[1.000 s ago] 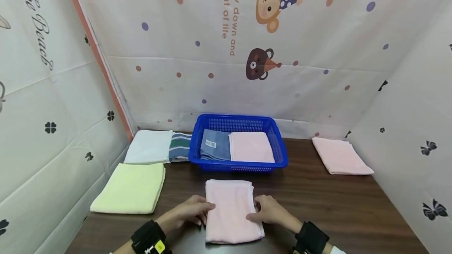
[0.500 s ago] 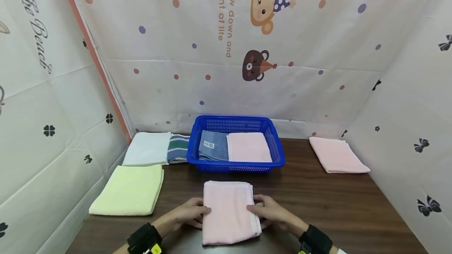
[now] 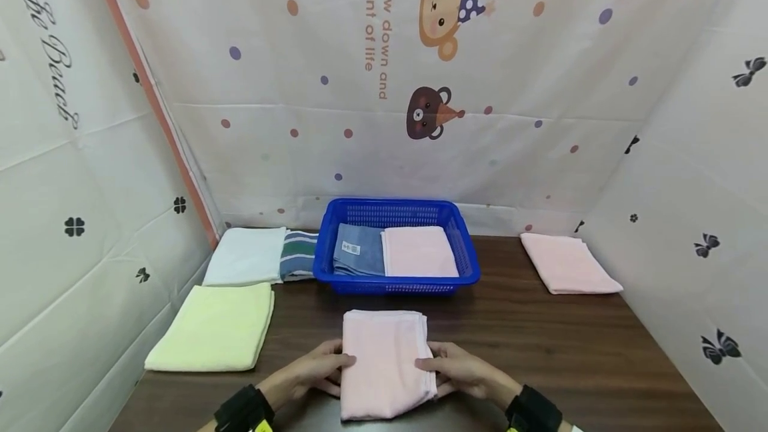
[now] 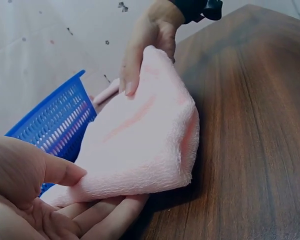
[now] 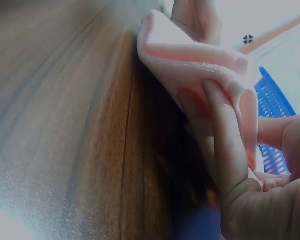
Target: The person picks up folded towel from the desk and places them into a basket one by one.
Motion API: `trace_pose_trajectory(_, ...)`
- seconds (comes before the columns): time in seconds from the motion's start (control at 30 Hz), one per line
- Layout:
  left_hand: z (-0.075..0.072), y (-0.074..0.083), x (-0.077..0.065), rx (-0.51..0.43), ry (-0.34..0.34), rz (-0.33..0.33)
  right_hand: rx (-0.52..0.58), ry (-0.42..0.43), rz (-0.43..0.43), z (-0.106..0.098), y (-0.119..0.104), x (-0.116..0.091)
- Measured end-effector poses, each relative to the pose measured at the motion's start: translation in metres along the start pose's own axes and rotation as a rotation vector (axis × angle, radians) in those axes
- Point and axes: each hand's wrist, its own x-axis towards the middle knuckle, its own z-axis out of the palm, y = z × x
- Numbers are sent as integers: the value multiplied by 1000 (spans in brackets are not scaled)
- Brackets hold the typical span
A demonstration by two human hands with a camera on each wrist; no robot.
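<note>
A folded pink towel [image 3: 384,365] is held between both hands at the near middle of the table. My left hand [image 3: 315,369] grips its left edge, thumb on top and fingers underneath, as the left wrist view shows. On the opposite edge my right hand [image 3: 465,372] pinches the towel, its thumb above and its fingers tucked beneath the layers. The right wrist view shows the loose folds of the towel [image 5: 200,65] and a dark gap between it and the wood.
Behind stands a blue basket [image 3: 396,285] holding a folded blue towel [image 3: 360,252] and a folded pink towel. To the left lie a yellow towel [image 3: 210,329], a white towel [image 3: 246,255] and a striped towel [image 3: 298,255]. Another pink towel [image 3: 570,265] lies far right.
The right hand's fingers have slipped under the towel's right edge and its thumb has come down on top. The view has shifted slightly; the other towels and the basket stay put.
</note>
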Motion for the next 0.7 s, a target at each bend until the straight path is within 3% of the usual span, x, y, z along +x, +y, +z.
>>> trace_pose_trajectory(0.2,-6,-3,3,-30,-59,-14,30,-27,-23,-6,6,-4)
trace_pose_trajectory(0.37,-11,-5,6,-28,-87,-35,62,-22,35,-13,13,-12)
trace_pose_trajectory(0.53,-13,-3,11,6,-33,-62,67,63,58,-11,13,-7)
trace_pose_trajectory(0.7,-15,4,16,14,-4,-50,48,117,29,-7,6,4)
